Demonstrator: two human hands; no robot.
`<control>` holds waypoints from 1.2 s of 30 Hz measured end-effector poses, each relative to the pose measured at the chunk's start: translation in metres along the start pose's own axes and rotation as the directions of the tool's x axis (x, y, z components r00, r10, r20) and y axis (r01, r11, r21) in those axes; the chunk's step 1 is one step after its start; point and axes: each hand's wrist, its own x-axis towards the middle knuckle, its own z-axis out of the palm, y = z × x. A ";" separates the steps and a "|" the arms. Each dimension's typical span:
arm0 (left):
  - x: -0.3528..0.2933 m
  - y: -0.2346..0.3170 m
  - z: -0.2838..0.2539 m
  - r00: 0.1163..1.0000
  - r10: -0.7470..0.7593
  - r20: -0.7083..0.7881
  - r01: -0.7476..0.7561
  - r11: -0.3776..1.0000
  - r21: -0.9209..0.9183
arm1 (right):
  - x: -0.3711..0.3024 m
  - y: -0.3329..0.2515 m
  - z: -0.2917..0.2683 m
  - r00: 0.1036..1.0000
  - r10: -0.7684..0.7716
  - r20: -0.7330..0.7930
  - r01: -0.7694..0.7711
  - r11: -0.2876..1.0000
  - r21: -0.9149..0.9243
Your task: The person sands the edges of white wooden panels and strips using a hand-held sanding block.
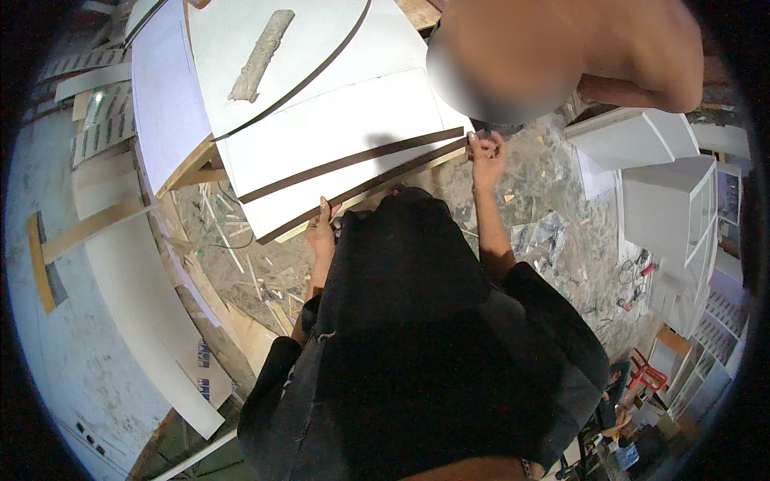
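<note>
head view: left hand and right hand pinch a narrow, straight dark-brown strip, likely light and bendy, best held by its ends.

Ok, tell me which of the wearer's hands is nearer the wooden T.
Left. The left hand is right of the wooden T, by the near edge of the white board; the right hand is farther right, by the board's right corner.
</note>
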 end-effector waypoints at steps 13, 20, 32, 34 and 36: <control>0.009 0.001 -0.004 0.996 -0.079 -0.038 0.076 0.994 -0.079 | 0.047 0.001 -0.016 0.877 -0.145 0.459 0.321 0.887 -0.332; -0.011 0.001 -0.024 0.998 0.056 0.026 -0.049 0.978 -0.201 | 0.015 -0.055 0.028 0.670 -0.566 0.480 0.740 0.461 -0.490; 0.052 -0.024 -0.122 0.819 0.541 -0.189 -0.536 0.840 0.084 | -0.072 -0.056 0.452 0.665 -0.162 0.729 0.623 0.658 -0.422; 0.078 -0.043 -0.149 0.792 0.609 -0.042 -0.585 0.778 0.229 | -0.071 -0.047 0.485 0.772 -0.092 0.630 0.550 0.593 -0.588; 0.059 0.001 -0.174 0.884 0.438 0.164 -0.467 0.842 0.269 | -0.087 -0.054 0.512 0.859 0.013 0.512 0.400 0.608 -0.686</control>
